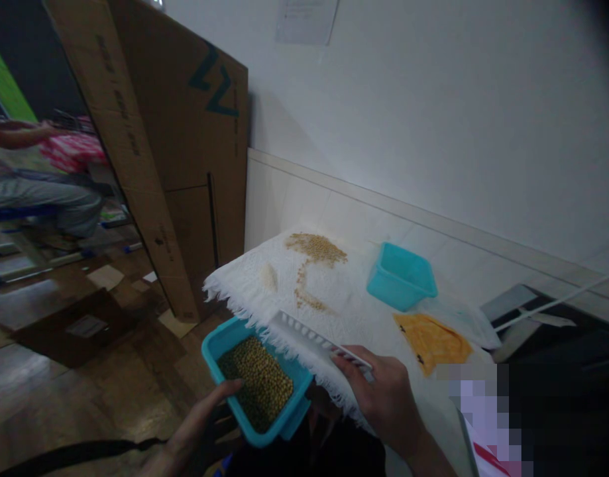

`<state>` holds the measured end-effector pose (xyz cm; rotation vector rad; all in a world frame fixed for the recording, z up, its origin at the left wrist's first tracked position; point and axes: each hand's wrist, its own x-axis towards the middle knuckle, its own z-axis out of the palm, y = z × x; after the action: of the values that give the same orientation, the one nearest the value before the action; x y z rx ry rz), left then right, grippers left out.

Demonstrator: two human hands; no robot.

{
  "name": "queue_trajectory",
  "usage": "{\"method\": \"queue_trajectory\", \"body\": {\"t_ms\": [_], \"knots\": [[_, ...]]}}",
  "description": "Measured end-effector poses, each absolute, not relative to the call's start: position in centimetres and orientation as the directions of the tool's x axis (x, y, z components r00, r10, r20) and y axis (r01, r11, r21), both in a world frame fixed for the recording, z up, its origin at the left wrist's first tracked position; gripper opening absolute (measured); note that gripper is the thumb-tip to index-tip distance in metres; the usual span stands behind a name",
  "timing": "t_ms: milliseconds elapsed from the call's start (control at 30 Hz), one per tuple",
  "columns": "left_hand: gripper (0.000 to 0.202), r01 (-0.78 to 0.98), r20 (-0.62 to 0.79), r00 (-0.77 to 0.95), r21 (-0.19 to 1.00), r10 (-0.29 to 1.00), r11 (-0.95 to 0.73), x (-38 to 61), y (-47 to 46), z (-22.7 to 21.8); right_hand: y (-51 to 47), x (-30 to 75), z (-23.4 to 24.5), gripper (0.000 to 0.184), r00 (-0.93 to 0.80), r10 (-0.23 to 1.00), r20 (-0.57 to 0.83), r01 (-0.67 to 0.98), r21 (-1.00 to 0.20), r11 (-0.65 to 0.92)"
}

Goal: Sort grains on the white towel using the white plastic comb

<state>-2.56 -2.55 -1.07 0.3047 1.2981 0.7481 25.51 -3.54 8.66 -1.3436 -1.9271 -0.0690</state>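
My left hand (pixel 205 414) grips the near rim of a teal tub (pixel 284 424) filled with small yellow-brown beans (pixel 257 381), held just below the fringed edge of a white towel (pixel 264 265) that covers the table. My right hand (pixel 381 391) is closed on a flat white slotted scraper (pixel 311 336) that lies on the towel edge above the tub. More beans (pixel 317 248) lie in a loose pile and a trail on the towel farther back.
An empty teal tub (pixel 401 275) and a yellow cloth (pixel 433 341) sit on the right of the towel. A large cardboard box (pixel 169 152) leans against the wall at left. Another person (pixel 40 192) sits far left. Wooden floor below.
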Motion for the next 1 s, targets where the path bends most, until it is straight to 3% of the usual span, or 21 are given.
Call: {"method": "queue_trajectory", "body": {"t_ms": [233,533,1000], "knots": [[0.058,-0.313,-0.727,0.131,0.615,0.674,0.724,-2.7,-2.7,-0.2,-0.5,26.9,7.8,0.047,0.022,0.763,0.646,0.914,-0.322,0.247],[0.057,-0.299,-0.733,0.117,0.618,0.670,0.727,-3.0,-2.6,0.1,0.4,27.9,7.3,0.048,0.083,0.806,0.587,0.889,-0.408,0.205],[0.054,-0.322,-0.748,0.113,0.595,0.654,0.737,-3.0,-2.5,-0.5,0.7,27.8,7.9,0.050,0.031,0.828,0.559,0.894,-0.386,0.227]]}}
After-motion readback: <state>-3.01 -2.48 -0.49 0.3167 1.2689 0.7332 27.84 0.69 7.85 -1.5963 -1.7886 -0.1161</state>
